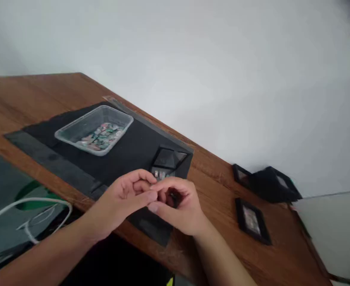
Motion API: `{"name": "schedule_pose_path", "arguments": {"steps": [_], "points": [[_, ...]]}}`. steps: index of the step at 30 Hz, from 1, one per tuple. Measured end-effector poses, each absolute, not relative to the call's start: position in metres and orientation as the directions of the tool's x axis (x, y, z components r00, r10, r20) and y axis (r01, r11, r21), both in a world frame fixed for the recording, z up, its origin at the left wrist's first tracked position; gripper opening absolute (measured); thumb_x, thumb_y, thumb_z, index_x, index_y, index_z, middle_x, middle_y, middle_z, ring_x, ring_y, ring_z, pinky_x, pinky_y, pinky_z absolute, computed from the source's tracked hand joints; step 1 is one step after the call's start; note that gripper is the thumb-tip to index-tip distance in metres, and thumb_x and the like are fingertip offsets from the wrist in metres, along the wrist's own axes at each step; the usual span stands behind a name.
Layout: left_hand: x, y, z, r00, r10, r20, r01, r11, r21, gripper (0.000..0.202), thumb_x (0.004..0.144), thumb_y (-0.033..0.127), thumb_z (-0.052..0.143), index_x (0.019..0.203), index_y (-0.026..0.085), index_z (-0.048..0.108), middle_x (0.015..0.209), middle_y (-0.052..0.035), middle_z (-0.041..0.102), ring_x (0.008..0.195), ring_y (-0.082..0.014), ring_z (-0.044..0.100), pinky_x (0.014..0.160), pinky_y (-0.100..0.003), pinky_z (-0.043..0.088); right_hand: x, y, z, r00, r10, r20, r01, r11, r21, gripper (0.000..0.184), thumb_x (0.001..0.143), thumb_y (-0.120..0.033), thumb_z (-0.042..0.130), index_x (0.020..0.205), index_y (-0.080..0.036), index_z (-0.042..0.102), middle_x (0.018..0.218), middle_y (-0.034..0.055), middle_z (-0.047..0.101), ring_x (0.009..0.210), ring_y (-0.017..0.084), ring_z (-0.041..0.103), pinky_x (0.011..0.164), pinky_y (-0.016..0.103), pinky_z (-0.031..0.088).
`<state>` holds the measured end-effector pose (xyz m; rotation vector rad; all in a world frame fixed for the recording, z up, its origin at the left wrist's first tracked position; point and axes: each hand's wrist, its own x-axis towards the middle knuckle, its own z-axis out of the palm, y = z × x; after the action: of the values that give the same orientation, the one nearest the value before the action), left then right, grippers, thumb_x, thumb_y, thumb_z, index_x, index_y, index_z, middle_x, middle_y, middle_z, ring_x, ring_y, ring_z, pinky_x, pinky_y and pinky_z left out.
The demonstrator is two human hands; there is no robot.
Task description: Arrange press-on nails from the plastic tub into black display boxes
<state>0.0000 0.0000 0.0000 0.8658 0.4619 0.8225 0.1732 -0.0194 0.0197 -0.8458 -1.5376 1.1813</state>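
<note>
My left hand (pixel 127 196) and my right hand (pixel 177 202) meet over the near edge of the black mat (pixel 142 143). Both are closed, thumbs and fingertips pressed together and touching each other. Whatever they pinch between them is too small or too hidden to make out. Just beyond the fingers stands a small black box (pixel 166 158) with a raised dark lid-like part and several small pale pieces (pixel 162 174) in it. My right hand covers its near part. Farther left on the mat, a clear plastic tub (pixel 64 134) holds many small green, white and pinkish pieces (pixel 103 137).
On the brown wooden table (pixel 213 198), a black case with a clear window (pixel 252 220) lies at the right. More black cases (pixel 267 182) stand against the white wall (pixel 210 79). A white cable (pixel 43 200) and a green object (pixel 32 194) are below the table's left edge.
</note>
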Motion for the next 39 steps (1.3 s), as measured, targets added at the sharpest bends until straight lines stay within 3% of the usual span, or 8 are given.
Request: {"name": "schedule_pose_path", "arguments": {"steps": [8, 13, 18, 21, 24, 29, 36, 39], "points": [[0.0, 0.001, -0.005, 0.582, 0.812, -0.035, -0.398, 0.322, 0.859, 0.022, 0.085, 0.035, 0.08, 0.088, 0.017, 0.069, 0.086, -0.0012, 0.077, 0.081, -0.0095, 0.068, 0.074, -0.017, 0.05, 0.183, -0.017, 0.019, -0.283, 0.914, 0.292, 0.028, 0.313, -0.949, 0.022, 0.077, -0.013, 0.08, 0.096, -0.023, 0.082, 0.06, -0.0059, 0.052, 0.051, 0.006, 0.039, 0.048, 0.02, 0.03], [-0.006, 0.003, -0.012, 0.535, 0.843, -0.051, -0.342, 0.271, 0.9, 0.023, 0.081, 0.038, 0.083, 0.076, 0.018, 0.073, 0.072, 0.0021, 0.073, 0.07, -0.0061, 0.063, 0.068, -0.013, 0.047, 0.182, -0.015, 0.018, -0.25, 0.912, 0.327, 0.016, 0.341, -0.94, 0.017, 0.08, -0.014, 0.08, 0.094, -0.023, 0.083, 0.063, -0.0007, 0.066, 0.053, 0.008, 0.048, 0.051, 0.023, 0.036], [-0.005, 0.006, -0.013, 0.544, 0.839, -0.021, -0.313, 0.227, 0.922, 0.019, 0.083, 0.037, 0.081, 0.079, 0.019, 0.076, 0.072, 0.0007, 0.074, 0.069, -0.0075, 0.064, 0.069, -0.015, 0.05, 0.18, -0.017, 0.021, -0.203, 0.931, 0.303, 0.07, 0.322, -0.944, 0.008, 0.084, -0.02, 0.077, 0.091, -0.021, 0.082, 0.066, 0.0013, 0.072, 0.052, 0.009, 0.052, 0.049, 0.021, 0.037], [-0.003, 0.003, -0.014, 0.486, 0.874, 0.004, -0.289, 0.156, 0.944, 0.019, 0.086, 0.036, 0.077, 0.094, 0.02, 0.074, 0.071, 0.0009, 0.072, 0.065, -0.0086, 0.063, 0.065, -0.018, 0.051, 0.185, -0.016, 0.021, -0.176, 0.92, 0.349, 0.181, 0.379, -0.907, 0.008, 0.087, -0.02, 0.074, 0.092, -0.02, 0.08, 0.065, -0.0006, 0.069, 0.052, 0.008, 0.052, 0.049, 0.021, 0.039], [-0.004, -0.002, -0.016, 0.365, 0.929, 0.064, -0.19, 0.007, 0.982, 0.027, 0.092, 0.037, 0.067, 0.114, 0.022, 0.067, 0.073, 0.0012, 0.07, 0.062, -0.0101, 0.06, 0.059, -0.02, 0.048, 0.198, -0.013, 0.02, -0.199, 0.864, 0.463, 0.457, 0.5, -0.736, 0.011, 0.088, -0.016, 0.072, 0.096, -0.021, 0.078, 0.067, -0.0017, 0.068, 0.056, 0.008, 0.056, 0.054, 0.021, 0.042], [-0.009, -0.001, -0.018, 0.336, 0.905, 0.261, 0.238, -0.349, 0.906, 0.019, 0.093, 0.034, 0.064, 0.108, 0.024, 0.068, 0.085, -0.0003, 0.069, 0.071, -0.0132, 0.058, 0.065, -0.025, 0.047, 0.223, -0.004, 0.019, -0.23, 0.798, 0.557, 0.678, 0.542, -0.496, 0.016, 0.09, -0.011, 0.069, 0.098, -0.022, 0.076, 0.078, -0.0003, 0.073, 0.059, 0.009, 0.058, 0.055, 0.021, 0.044], [-0.013, 0.01, -0.013, 0.396, 0.904, 0.162, 0.364, -0.316, 0.876, 0.027, 0.091, 0.041, 0.062, 0.113, 0.025, 0.066, 0.095, -0.0013, 0.07, 0.078, -0.0161, 0.058, 0.068, -0.028, 0.049, 0.225, -0.009, 0.024, -0.326, 0.461, 0.826, 0.775, 0.63, -0.045, 0.034, 0.086, -0.003, 0.069, 0.112, -0.024, 0.074, 0.074, -0.0006, 0.07, 0.059, 0.01, 0.059, 0.055, 0.023, 0.048], [-0.012, 0.009, -0.012, 0.401, 0.907, 0.13, 0.387, -0.297, 0.873, 0.024, 0.091, 0.042, 0.061, 0.107, 0.025, 0.068, 0.09, -0.0009, 0.069, 0.077, -0.0168, 0.059, 0.068, -0.029, 0.049, 0.223, -0.015, 0.027, -0.356, 0.363, 0.861, 0.78, 0.623, 0.06, 0.037, 0.083, -0.002, 0.073, 0.115, -0.022, 0.074, 0.068, -0.0019, 0.067, 0.054, 0.01, 0.056, 0.051, 0.024, 0.045]]}}
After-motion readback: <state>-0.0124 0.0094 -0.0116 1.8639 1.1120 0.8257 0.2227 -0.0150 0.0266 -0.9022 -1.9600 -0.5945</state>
